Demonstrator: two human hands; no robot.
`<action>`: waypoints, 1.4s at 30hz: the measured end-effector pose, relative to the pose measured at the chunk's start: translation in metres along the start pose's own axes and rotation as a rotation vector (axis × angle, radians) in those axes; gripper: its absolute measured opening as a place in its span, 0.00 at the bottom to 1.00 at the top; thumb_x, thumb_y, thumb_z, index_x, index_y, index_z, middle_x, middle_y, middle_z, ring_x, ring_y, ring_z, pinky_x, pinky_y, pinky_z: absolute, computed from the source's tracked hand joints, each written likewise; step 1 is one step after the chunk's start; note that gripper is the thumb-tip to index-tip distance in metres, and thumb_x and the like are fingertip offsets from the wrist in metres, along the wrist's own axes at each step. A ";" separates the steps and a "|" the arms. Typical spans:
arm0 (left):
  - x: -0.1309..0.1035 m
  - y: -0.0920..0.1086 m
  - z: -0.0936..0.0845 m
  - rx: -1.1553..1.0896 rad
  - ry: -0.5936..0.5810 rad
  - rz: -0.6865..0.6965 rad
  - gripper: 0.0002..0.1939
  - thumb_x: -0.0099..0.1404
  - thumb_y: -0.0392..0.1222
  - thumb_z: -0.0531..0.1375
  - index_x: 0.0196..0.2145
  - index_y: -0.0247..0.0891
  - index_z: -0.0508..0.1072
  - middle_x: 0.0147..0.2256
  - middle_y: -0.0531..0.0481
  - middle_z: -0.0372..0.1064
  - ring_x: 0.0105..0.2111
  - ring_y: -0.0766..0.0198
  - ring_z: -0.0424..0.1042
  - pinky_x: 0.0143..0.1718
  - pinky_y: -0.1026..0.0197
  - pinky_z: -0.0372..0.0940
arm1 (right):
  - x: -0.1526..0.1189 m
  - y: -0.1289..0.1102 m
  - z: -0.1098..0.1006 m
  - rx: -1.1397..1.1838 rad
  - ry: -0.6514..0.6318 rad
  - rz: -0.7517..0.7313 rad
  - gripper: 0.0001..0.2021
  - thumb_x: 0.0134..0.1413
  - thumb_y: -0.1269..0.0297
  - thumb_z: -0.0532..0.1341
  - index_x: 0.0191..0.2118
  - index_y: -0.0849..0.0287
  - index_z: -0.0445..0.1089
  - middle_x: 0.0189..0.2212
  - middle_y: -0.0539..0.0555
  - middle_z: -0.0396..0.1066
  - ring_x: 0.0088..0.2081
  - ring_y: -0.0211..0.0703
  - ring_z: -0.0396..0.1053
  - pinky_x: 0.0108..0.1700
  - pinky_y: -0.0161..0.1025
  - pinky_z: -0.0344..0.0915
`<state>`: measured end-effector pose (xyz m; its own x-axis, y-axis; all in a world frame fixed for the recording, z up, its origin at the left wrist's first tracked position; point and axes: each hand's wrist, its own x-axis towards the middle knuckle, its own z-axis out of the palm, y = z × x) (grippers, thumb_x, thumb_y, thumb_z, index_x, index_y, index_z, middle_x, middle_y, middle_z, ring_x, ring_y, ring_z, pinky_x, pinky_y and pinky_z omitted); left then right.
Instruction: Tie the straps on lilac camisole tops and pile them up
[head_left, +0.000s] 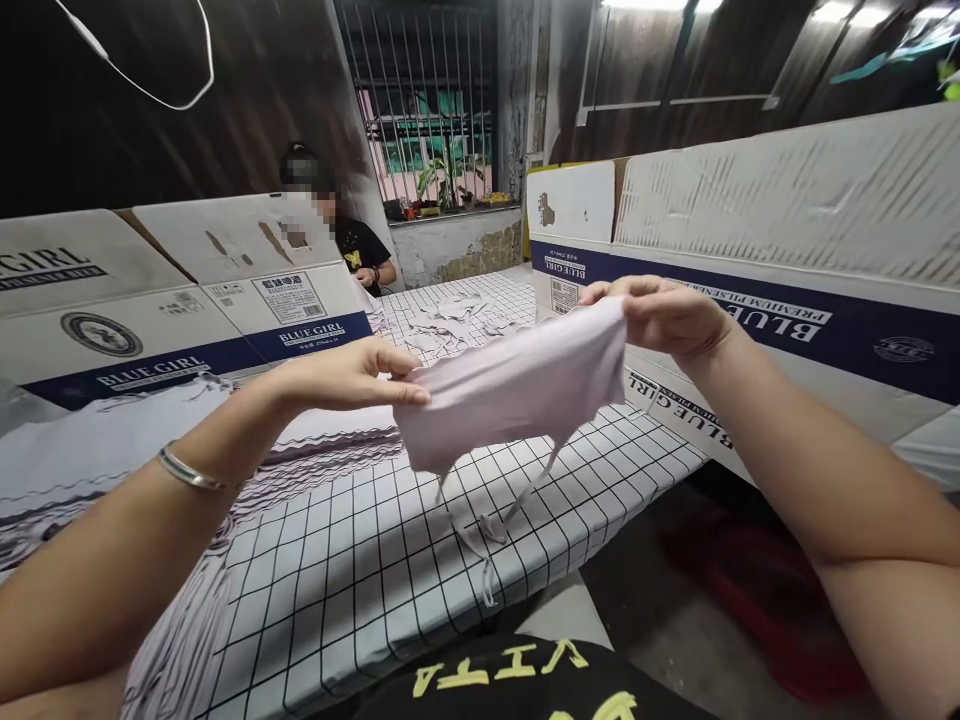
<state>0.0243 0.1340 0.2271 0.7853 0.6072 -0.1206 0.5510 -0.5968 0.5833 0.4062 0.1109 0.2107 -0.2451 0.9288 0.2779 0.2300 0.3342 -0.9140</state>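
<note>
A pale lilac garment (pixel 510 390) with thin straps is stretched out in the air above the checked table cover (pixel 352 560). My left hand (pixel 360 375) pinches its left upper corner between thumb and fingers. At the opposite upper corner, my right hand (pixel 667 315) grips the fabric. The straps dangle below, their ends near the cover. Layered stacks of similar lilac fabric (pixel 322 440) lie on the left side of the table, partly behind my left forearm.
Printed cardboard boxes stand at the left (pixel 180 290) and right (pixel 787 270). Loose lilac pieces (pixel 450 320) lie toward the far end. Another person (pixel 364 250) sits behind the left box. A red item (pixel 765 600) is on the floor at right.
</note>
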 end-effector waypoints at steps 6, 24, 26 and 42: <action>0.001 -0.001 0.011 -0.038 -0.142 0.074 0.14 0.53 0.55 0.66 0.26 0.40 0.79 0.29 0.48 0.72 0.38 0.58 0.68 0.44 0.59 0.63 | -0.008 0.014 -0.018 -0.042 0.085 0.076 0.19 0.48 0.49 0.64 0.23 0.61 0.63 0.25 0.49 0.67 0.27 0.33 0.66 0.30 0.37 0.62; 0.102 -0.060 -0.031 0.821 0.674 -0.076 0.16 0.67 0.39 0.50 0.35 0.35 0.78 0.37 0.44 0.73 0.46 0.51 0.61 0.48 0.46 0.48 | 0.092 0.081 -0.067 -0.748 0.461 -0.103 0.17 0.40 0.50 0.70 0.29 0.60 0.78 0.25 0.54 0.73 0.29 0.43 0.68 0.37 0.44 0.65; 0.083 -0.063 0.016 0.848 0.587 -0.121 0.16 0.67 0.36 0.49 0.41 0.34 0.76 0.35 0.44 0.74 0.43 0.51 0.62 0.47 0.44 0.48 | 0.056 0.101 -0.049 -0.832 0.410 -0.140 0.14 0.47 0.50 0.67 0.30 0.57 0.78 0.26 0.53 0.74 0.30 0.44 0.68 0.38 0.46 0.64; -0.061 -0.048 0.266 0.283 0.543 0.003 0.14 0.68 0.33 0.52 0.48 0.42 0.70 0.48 0.45 0.71 0.43 0.57 0.68 0.42 0.52 0.53 | -0.191 0.172 0.092 -0.817 0.473 -0.166 0.05 0.54 0.65 0.64 0.38 0.53 0.74 0.39 0.54 0.75 0.40 0.47 0.70 0.45 0.46 0.63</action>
<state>0.0252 -0.0136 -0.0068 0.5720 0.7415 0.3508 0.6611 -0.6699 0.3380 0.4056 -0.0243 -0.0265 0.0307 0.7684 0.6392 0.8563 0.3097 -0.4134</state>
